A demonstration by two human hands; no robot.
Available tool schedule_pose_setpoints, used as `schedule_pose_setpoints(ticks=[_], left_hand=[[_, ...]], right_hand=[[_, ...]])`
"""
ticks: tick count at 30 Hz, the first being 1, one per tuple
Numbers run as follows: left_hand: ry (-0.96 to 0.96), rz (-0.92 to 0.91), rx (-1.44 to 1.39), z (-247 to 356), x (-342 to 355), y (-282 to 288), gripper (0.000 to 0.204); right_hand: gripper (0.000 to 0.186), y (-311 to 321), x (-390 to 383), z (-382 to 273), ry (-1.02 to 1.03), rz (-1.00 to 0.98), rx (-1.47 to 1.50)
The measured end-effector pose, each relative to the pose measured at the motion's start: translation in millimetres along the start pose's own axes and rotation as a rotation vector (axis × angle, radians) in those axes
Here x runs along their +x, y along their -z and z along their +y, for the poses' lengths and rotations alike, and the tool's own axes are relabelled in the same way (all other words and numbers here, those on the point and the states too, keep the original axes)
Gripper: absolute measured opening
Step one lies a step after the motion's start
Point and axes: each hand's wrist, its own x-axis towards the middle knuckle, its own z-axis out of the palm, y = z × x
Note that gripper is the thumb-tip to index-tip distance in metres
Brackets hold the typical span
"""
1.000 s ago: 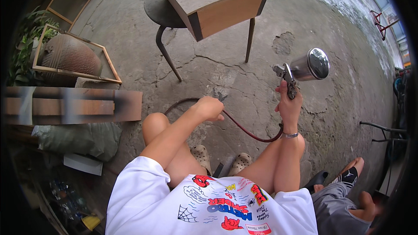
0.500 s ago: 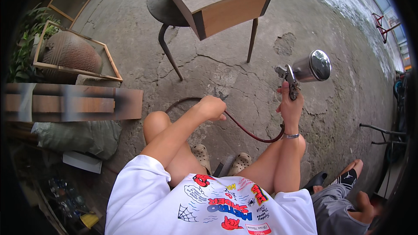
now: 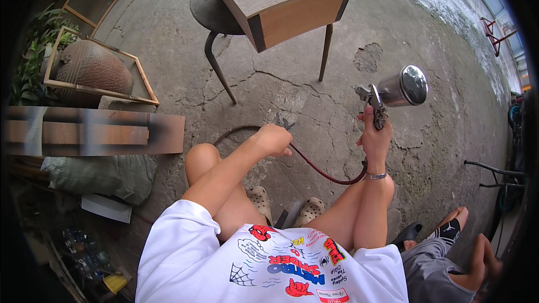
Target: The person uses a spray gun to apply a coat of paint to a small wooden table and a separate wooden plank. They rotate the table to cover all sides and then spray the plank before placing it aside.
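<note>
My right hand is closed around the handle of a metal spray gun, held up above my right knee. A shiny metal cup on the gun points to the right. From below that hand a dark red hose sags in a curve across to my left hand. The left fingers are wrapped round the hose in front of my left knee. Just beyond them shows a small dark shape that I cannot make out.
Ahead, a wooden box rests on a dark round stool. Stacked boards, a wooden frame, a clay jar and a wrapped bundle lie at left. Another person sits at lower right.
Both my hands, the spray gun and the hose look nearly unmoved. At lower right the other person's arm has shifted to the right.
</note>
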Motion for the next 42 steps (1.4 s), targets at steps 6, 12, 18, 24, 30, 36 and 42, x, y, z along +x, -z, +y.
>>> schedule_pose_setpoints(ticks=[6, 12, 18, 24, 30, 36, 42], left_hand=[[-0.003, -0.012, -0.010, -1, 0, 0, 0.046], [-0.015, 0.007, 0.006, 1, -3, 1, 0.046], [0.013, -0.004, 0.010, 3, -4, 1, 0.047], [0.022, 0.000, 0.009, 2, -6, 3, 0.048], [0.016, -0.005, 0.012, 1, -7, 4, 0.046], [0.003, -0.060, 0.005, 2, -8, 11, 0.043], [-0.042, -0.060, 0.021, 9, -6, 11, 0.044]], right_hand=[[0.060, 0, 2, 4, -0.017, -0.017, 0.001], [0.064, 1, 2, 7, 0.007, -0.011, -0.023], [0.054, 0, 2, 5, -0.027, -0.028, -0.040], [0.054, -2, 2, 3, -0.008, -0.030, -0.059], [0.053, -6, 2, 2, 0.000, -0.021, -0.070], [0.057, -3, 4, 3, 0.014, -0.019, -0.049], [0.051, 12, 20, -24, 0.108, 0.175, -0.037]])
